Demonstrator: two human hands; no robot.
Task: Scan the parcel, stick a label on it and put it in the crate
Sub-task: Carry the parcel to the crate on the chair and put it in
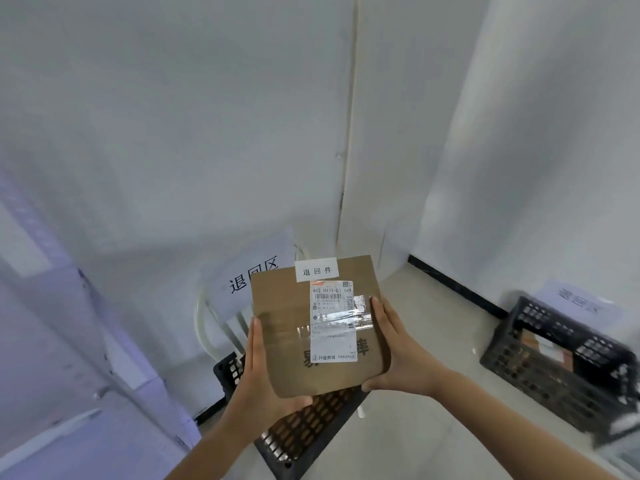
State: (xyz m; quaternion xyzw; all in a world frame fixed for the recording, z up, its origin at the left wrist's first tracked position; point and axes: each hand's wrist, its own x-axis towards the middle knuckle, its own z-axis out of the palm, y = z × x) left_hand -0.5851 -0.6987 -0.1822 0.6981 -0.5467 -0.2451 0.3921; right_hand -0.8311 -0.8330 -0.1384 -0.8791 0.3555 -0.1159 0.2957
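Both hands hold the brown cardboard parcel (294,341) in the air: the left hand (258,375) is clamped on its left edge and near corner, and the right hand (398,355) is clamped on its right edge. The parcel is above a black crate (304,431) that stands on the floor (433,341), and on its top there is a shipping label (333,322) under clear tape and a small white label (316,269) at the far edge. Behind it a white paper sign (256,271) leans against the wall, and a second black crate (561,368) stands well apart to the right.
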